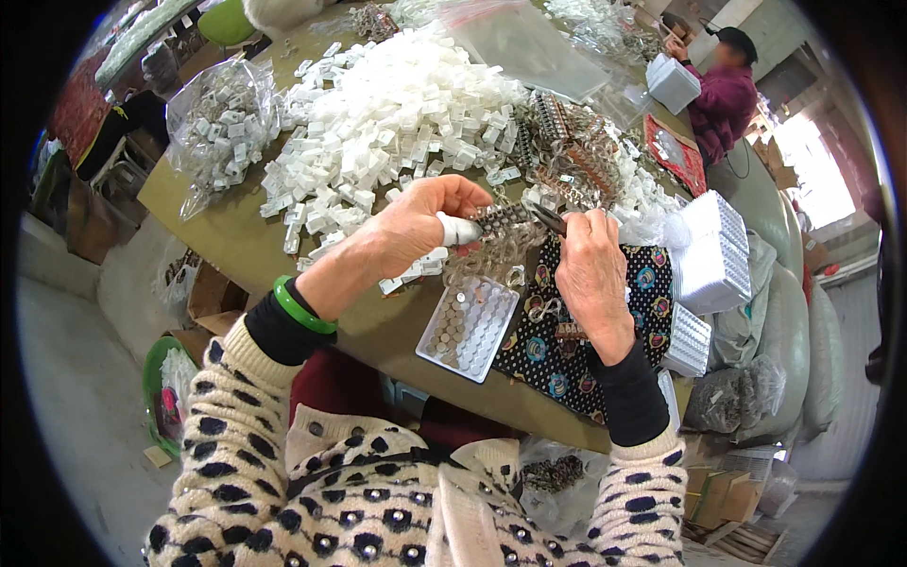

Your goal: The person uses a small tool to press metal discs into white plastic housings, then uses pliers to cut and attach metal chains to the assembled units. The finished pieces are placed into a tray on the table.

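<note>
My left hand (pixel 406 227), with a white wrap on one digit, is closed on a strip of small dark parts (pixel 503 219) with clear wires hanging from it. Closed round a dark pointed tool (pixel 548 218), my right hand (pixel 593 279) brings its tip against or very near the strip's right end. I cannot tell whether the tool is tweezers or pliers. Just below the hands, a white tray (pixel 489 367) holds many small round grey discs (pixel 452 331). A black patterned cloth (pixel 543 364) lies under my right hand, with a few wired parts (pixel 570 330) on it.
A big heap of clear white plastic pieces (pixel 387 113) covers the table (pixel 227 222). Bundled wired strips (pixel 572 142) lie beyond my hands, a filled plastic bag (pixel 224 123) at left. Stacked white trays (pixel 710 253) stand at right. A person (pixel 726 99) works at the far right.
</note>
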Demonstrator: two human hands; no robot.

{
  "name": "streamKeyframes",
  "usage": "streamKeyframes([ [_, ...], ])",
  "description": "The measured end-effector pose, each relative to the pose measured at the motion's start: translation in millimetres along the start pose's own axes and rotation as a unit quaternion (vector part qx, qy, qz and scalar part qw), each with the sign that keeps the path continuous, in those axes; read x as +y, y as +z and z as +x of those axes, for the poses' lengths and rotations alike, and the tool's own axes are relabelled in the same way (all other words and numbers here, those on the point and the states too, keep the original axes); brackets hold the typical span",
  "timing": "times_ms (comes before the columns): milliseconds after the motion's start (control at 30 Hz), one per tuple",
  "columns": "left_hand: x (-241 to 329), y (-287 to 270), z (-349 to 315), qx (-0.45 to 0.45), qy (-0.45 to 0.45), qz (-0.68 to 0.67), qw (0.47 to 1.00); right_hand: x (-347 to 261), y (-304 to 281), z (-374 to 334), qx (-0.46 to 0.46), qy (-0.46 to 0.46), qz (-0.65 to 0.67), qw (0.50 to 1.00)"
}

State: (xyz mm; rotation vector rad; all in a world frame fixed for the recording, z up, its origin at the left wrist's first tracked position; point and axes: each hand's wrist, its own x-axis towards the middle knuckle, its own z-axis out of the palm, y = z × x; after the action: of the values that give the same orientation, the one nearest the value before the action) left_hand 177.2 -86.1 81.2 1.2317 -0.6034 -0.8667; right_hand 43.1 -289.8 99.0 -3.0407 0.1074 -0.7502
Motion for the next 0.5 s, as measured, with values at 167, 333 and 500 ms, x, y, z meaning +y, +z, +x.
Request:
streamKeyframes([
  [167,2,7,-8,0.005,0.024,0.050,0.998,-9,1,2,-0.032,-0.016,-0.008,0.999],
  [333,-3,6,-4,0.036,0.013,0.067,0.997,-14,-3,0,-0.036,-0.002,-0.009,0.999],
  [500,-11,2,-1,0.066,0.032,0.097,0.993,-19,-2,0,-0.061,-0.041,-0.028,0.997],
])
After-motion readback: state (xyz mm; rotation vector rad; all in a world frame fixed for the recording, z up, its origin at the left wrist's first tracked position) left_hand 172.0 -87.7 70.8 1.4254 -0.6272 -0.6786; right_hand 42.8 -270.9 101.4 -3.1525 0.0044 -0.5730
